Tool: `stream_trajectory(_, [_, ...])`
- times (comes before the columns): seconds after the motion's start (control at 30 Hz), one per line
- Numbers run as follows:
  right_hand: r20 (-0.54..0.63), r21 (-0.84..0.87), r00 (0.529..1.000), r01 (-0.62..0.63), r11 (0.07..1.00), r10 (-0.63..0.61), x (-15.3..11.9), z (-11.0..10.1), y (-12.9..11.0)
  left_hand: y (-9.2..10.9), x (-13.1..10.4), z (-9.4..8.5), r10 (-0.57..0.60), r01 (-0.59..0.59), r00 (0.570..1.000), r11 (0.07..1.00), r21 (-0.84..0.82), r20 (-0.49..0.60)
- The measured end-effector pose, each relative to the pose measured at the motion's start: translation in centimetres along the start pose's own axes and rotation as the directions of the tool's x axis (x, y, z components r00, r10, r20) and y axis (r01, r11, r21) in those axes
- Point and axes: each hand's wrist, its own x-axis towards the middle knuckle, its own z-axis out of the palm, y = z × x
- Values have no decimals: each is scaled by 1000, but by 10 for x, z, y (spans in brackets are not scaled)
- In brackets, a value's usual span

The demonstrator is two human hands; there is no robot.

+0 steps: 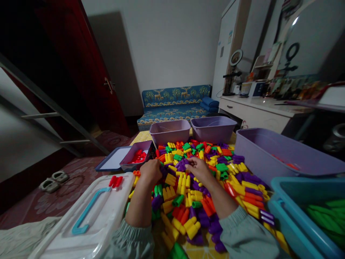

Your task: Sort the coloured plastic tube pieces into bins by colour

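Note:
A big heap of plastic building pieces (183,181) in yellow, purple, green, orange and red covers the table in front of me. My left hand (151,172) is closed at the heap's left side, back of the hand toward me. Its fingertips are hidden; purple pieces lie just right of it. My right hand (198,168) reaches into the middle of the heap, thumb and fingers pinched at a purple building piece (182,165). Between both forearms lie several yellow pieces (183,184) shaped like joined tubes.
Lilac bins (169,133) stand behind the heap, and a larger lilac bin (253,154) is at right. A turquoise bin (280,201) holds green pieces. A small box (126,164) holds red pieces. At left lies a white lid (67,212) with a blue handle and red pieces (115,181).

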Motion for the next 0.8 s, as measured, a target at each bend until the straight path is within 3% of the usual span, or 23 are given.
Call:
stream_trajectory(0.23, [-9,-67,1000,-2,998,2,1,2,3,11,8,15,75,-90,992,984,-155,-101])
stream_trajectory(0.37, [25,-80,1000,-15,997,17,-1,3,0,19,14,25,178,-225,972,898,-379,-155])
stream_trajectory(0.47, [9,-8,1000,-20,1000,20,-2,1,-5,24,19,30,137,-245,963,805,-540,-232])
stream_trajectory(0.57, [-45,127,996,-76,989,83,-2,-3,-8,28,25,32,23,-216,968,581,-785,-249])
stream_trajectory(0.67, [-92,147,984,-139,979,154,-1,-7,-8,32,28,33,-12,-111,993,236,-965,-117])
stream_trajectory(0.7, [-106,119,982,-146,982,158,-1,-9,-8,33,28,33,-5,-82,996,160,-984,-84])
stream_trajectory(0.8, [-196,-58,977,-97,994,84,-3,-14,-14,35,28,33,19,-45,999,81,-996,-43])
